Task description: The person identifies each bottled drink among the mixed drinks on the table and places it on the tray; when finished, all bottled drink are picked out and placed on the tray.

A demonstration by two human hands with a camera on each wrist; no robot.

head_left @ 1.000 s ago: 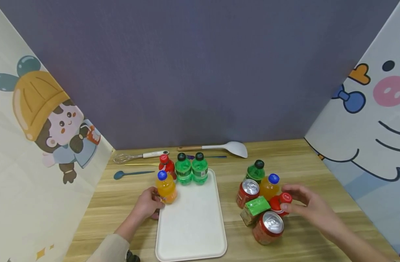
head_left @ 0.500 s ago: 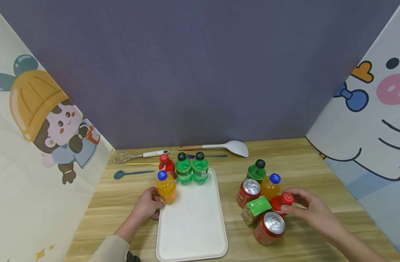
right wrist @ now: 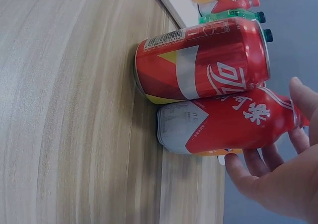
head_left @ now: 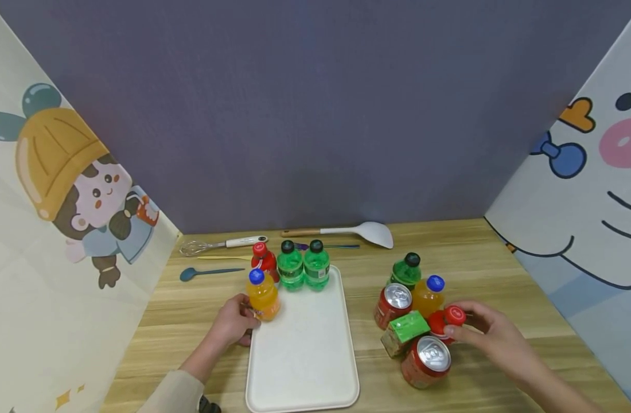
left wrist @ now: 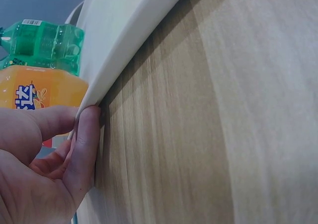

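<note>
My left hand (head_left: 233,322) pinches the left rim of the white tray (head_left: 305,355); in the left wrist view the thumb is above the edge and a finger below it. An orange soda bottle (head_left: 264,299) stands on the tray beside that hand. Behind it are a red-capped cola bottle (head_left: 264,263) and two green soda bottles (head_left: 291,271). At the right, my right hand (head_left: 493,331) holds another red-capped cola bottle (right wrist: 223,122) near its neck, thumb on one side and fingers on the other. That bottle stands upright next to a cola can (right wrist: 198,60).
Close around the held bottle stand a second cola can (head_left: 390,307), a green-topped carton (head_left: 404,332), an orange soda bottle (head_left: 427,295) and a green bottle (head_left: 405,272). Along the back lie a whisk (head_left: 222,245), a white spatula (head_left: 374,234) and a blue spoon (head_left: 209,273).
My right hand's fingers have closed in around the red-capped cola bottle at the right. My left hand and the tray stay in place.
</note>
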